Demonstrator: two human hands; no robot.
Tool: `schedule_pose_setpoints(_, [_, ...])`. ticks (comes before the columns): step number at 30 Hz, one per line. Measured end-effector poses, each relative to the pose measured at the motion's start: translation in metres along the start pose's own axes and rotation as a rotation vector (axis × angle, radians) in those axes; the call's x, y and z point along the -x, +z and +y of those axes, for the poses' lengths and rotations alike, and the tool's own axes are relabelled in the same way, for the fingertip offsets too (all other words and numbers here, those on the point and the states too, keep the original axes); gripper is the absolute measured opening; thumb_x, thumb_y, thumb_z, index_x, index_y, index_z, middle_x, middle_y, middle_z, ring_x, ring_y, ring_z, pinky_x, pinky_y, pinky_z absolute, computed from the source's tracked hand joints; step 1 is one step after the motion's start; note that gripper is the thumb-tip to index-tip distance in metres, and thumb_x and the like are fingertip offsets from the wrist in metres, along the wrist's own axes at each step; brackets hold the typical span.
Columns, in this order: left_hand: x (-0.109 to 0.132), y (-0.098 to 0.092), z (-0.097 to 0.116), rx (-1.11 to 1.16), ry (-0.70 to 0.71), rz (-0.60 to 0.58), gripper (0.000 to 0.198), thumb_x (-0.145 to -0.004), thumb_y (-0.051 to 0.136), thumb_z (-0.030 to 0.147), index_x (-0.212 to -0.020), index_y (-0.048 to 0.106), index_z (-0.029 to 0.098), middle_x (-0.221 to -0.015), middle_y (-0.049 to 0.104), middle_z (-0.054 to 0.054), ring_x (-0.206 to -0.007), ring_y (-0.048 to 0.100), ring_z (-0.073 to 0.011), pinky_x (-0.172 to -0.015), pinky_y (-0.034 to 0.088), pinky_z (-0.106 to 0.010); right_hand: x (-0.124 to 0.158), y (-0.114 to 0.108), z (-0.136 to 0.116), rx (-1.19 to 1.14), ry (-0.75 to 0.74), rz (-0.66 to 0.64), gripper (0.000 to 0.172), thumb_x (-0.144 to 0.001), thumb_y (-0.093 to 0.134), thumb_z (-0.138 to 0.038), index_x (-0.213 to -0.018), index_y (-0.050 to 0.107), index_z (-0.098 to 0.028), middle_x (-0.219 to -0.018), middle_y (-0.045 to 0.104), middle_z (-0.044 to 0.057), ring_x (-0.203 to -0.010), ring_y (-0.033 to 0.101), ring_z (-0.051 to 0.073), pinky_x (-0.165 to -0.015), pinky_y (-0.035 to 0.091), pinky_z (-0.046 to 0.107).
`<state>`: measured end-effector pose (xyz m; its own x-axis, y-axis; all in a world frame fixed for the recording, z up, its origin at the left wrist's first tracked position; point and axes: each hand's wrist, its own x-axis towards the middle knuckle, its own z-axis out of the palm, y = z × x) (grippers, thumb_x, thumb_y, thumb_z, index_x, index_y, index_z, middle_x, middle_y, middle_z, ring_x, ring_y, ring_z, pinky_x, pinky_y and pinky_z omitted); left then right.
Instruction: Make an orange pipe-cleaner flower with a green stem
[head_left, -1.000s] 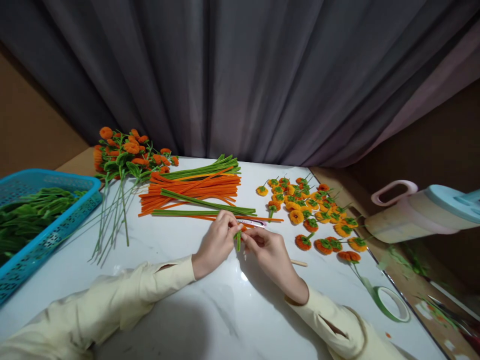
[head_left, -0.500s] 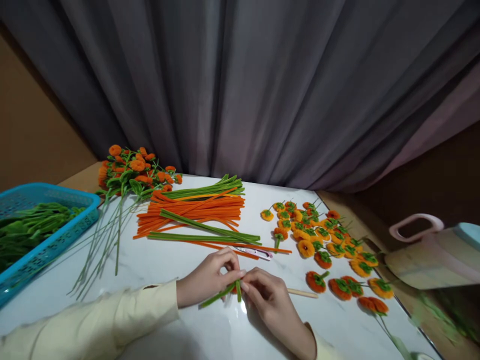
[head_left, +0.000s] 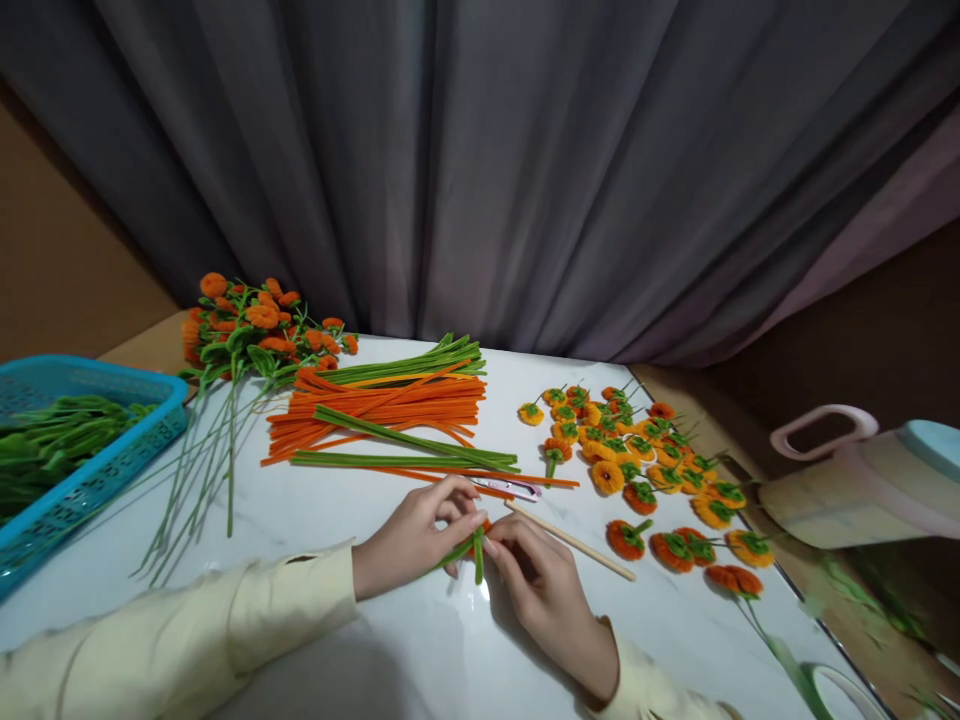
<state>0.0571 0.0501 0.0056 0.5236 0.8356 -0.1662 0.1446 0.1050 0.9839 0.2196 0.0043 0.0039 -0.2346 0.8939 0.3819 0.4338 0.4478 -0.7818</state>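
Note:
Between my two hands, low in the middle of the head view, is a small piece of green pipe cleaner (head_left: 478, 560) with a bit of orange showing. My left hand (head_left: 424, 532) pinches it from the left, thumb over the top, and one green length runs out under the palm. From the right, my right hand (head_left: 544, 590) grips the piece with thumb and fingertips. The fingers hide most of the orange part. Just beyond the right hand lies a wooden stick (head_left: 581, 545). A pink-handled cutter (head_left: 517, 488) rests beyond the fingertips.
Orange pipe cleaners (head_left: 390, 408) and green pipe cleaners (head_left: 416, 445) lie beyond my hands. Several orange and yellow flower heads (head_left: 637, 455) spread to the right, near a jug (head_left: 847, 485) and a tape roll (head_left: 844, 695). Left are a blue basket (head_left: 161, 430) and stemmed orange flowers (head_left: 262, 317).
The wooden stick shows along more of its length beyond my right hand. Both hands keep their pinch on the green piece, with small finger shifts. The view has tilted slightly.

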Motion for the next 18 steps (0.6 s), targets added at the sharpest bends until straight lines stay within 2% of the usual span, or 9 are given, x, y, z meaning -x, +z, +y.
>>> schedule_pose_setpoints(4, [-0.0005, -0.0052, 0.0012, -0.097, -0.038, -0.164, 0.037, -0.082, 0.047, 0.050, -0.082, 0.057, 0.015, -0.052, 0.049, 0.005, -0.040, 0.048, -0.0072, -0.037, 0.040, -0.017, 0.0033, -0.0003, 0.0019, 0.029, -0.138, -0.010, 0.015, -0.090, 0.040, -0.014, -0.082, 0.052, -0.018, -0.072, 0.055, 0.003, -0.064, 0.052, 0.013, -0.058, 0.044, 0.023])
schedule_pose_setpoints(7, [-0.0018, -0.0087, 0.0003, -0.104, -0.015, -0.230, 0.037, -0.082, 0.048, 0.049, -0.078, 0.058, 0.014, -0.053, 0.054, 0.003, -0.043, 0.053, -0.0086, -0.041, 0.042, -0.018, 0.0047, 0.0010, 0.0055, 0.070, -0.183, -0.012, 0.016, -0.089, 0.038, -0.010, -0.084, 0.050, -0.019, -0.072, 0.053, 0.003, -0.064, 0.050, 0.013, -0.058, 0.042, 0.023])
schedule_pose_setpoints(10, [-0.0015, -0.0081, -0.0008, -0.092, 0.015, -0.210, 0.037, -0.084, 0.047, 0.048, -0.083, 0.058, 0.013, -0.059, 0.059, 0.000, -0.049, 0.058, -0.0106, -0.045, 0.046, -0.019, 0.0047, 0.0030, 0.0079, 0.081, -0.134, 0.029, 0.015, -0.090, 0.040, -0.010, -0.081, 0.048, -0.019, -0.071, 0.052, 0.002, -0.063, 0.049, 0.012, -0.058, 0.041, 0.022])
schedule_pose_setpoints(14, [0.0026, -0.0048, -0.0005, -0.187, 0.099, -0.135, 0.034, -0.086, 0.045, 0.044, -0.084, 0.058, 0.013, -0.059, 0.056, 0.001, -0.051, 0.060, -0.0108, -0.050, 0.049, -0.019, 0.0036, 0.0052, 0.0087, 0.071, -0.019, 0.067, 0.017, -0.090, 0.044, -0.016, -0.074, 0.047, -0.019, -0.064, 0.050, -0.001, -0.057, 0.048, 0.011, -0.054, 0.038, 0.021])
schedule_pose_setpoints(18, [0.0041, -0.0034, -0.0001, -0.170, 0.080, -0.114, 0.034, -0.085, 0.045, 0.044, -0.082, 0.058, 0.013, -0.061, 0.055, 0.001, -0.050, 0.057, -0.0098, -0.049, 0.051, -0.021, 0.0024, 0.0047, 0.0083, 0.057, 0.033, 0.064, 0.020, -0.090, 0.045, -0.020, -0.070, 0.046, -0.019, -0.062, 0.050, -0.002, -0.055, 0.047, 0.011, -0.053, 0.037, 0.021])
